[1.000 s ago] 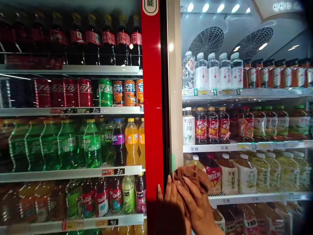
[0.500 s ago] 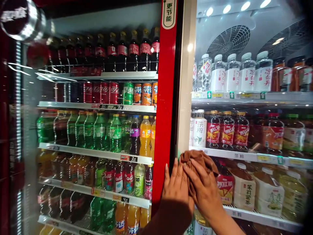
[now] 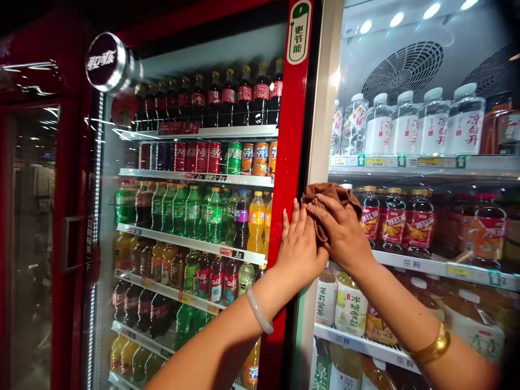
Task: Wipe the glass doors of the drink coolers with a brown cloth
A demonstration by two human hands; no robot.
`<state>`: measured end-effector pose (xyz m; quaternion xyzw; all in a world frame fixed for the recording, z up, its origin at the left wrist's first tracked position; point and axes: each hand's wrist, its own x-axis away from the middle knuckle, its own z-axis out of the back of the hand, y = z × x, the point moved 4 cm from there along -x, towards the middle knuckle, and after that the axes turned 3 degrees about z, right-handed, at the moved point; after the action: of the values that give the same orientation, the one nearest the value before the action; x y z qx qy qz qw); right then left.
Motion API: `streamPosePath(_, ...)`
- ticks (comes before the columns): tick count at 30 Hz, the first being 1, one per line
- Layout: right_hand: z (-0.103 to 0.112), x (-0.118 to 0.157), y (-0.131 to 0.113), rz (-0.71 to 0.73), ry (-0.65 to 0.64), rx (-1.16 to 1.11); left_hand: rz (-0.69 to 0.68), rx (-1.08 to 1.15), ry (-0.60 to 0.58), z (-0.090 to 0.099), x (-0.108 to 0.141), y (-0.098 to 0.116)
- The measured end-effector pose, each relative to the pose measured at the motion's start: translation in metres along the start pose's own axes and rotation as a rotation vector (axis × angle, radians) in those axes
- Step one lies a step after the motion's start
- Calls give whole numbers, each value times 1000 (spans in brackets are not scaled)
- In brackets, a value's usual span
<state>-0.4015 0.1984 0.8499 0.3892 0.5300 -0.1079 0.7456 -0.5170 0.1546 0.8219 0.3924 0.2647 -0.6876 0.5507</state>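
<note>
A crumpled brown cloth (image 3: 335, 196) lies against the pale edge strip between two glass-fronted drink coolers. My right hand (image 3: 341, 233) has its fingers curled over the cloth and presses it there. My left hand (image 3: 300, 241) is beside it, fingers stretched upward, its fingertips at the dark gap and the red frame (image 3: 289, 135), next to the cloth's left edge. A pale bangle (image 3: 259, 310) is on my left wrist and a gold one (image 3: 434, 346) on my right.
The left cooler has shelves (image 3: 195, 176) of bottles and cans. Behind the right cooler's glass stand water bottles (image 3: 434, 122) and tea bottles (image 3: 394, 216). A round sign (image 3: 102, 61) sticks out at upper left. Another red cooler with a handle (image 3: 73, 244) is at far left.
Both hands and the cloth have moved up along the edge strip. The view has shifted left and back, so both forearms and the far-left cooler now show.
</note>
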Motion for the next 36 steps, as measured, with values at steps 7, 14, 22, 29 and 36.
streamPosePath(7, 0, 137, -74, -23, -52, 18, -141, -106, -98, -62, 134, -11)
streamPosePath(14, -9, 108, -69, 159, -70, -96, -35, -183, -26, -60, 132, -26)
streamPosePath(22, -30, -44, -25, 195, 22, -93, 36, -119, 66, 39, 3, -42)
streamPosePath(29, -39, -32, -55, 289, -63, -99, 27, -118, 5, 23, 35, -78)
streamPosePath(36, -48, -118, -28, 317, -86, 170, -128, -186, 141, 76, -45, -107)
